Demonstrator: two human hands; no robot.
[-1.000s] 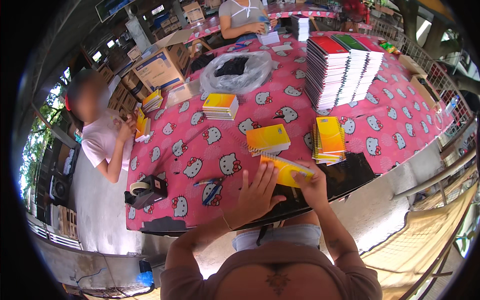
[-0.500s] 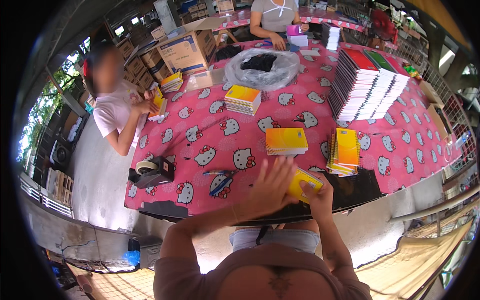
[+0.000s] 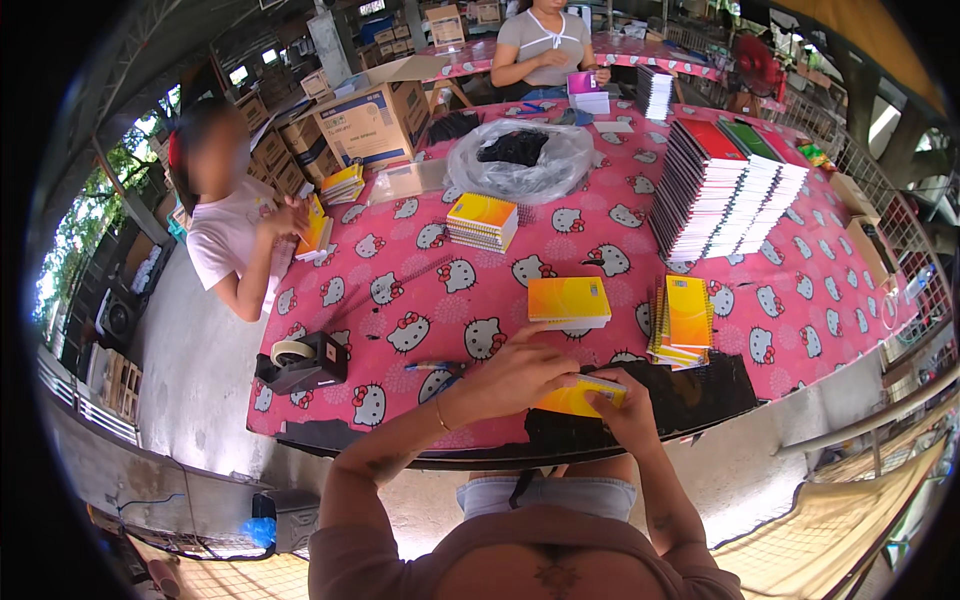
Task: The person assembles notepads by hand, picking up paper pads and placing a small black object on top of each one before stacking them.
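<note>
A small yellow spiral notebook (image 3: pixel 572 398) is tilted over the table's near edge. My right hand (image 3: pixel 627 408) grips its right end, thumb on the cover. Across its upper left part lies my left hand (image 3: pixel 525 372), fingers stretched and apart, touching the notebook's edge. Just beyond stands a stack of yellow-orange notebooks (image 3: pixel 568 302). To its right is another pile of notebooks (image 3: pixel 687 315), loosely fanned with the spirals showing. Left of my left hand lies a blue-handled tool (image 3: pixel 437 370), partly hidden by my forearm.
A black tape dispenser (image 3: pixel 318 362) stands at the near left. Farther off are another notebook stack (image 3: pixel 482 220), a plastic bag (image 3: pixel 560 160) with black contents and tall notebook stacks (image 3: pixel 715 195). One co-worker (image 3: pixel 225 235) handles notebooks at left; another (image 3: pixel 545 50) sits across the table.
My left hand has moved from above the cover down to the notebook's upper edge. The notebook has turned flatter and shifted nearer and left. The far co-worker's hand has lifted off the table.
</note>
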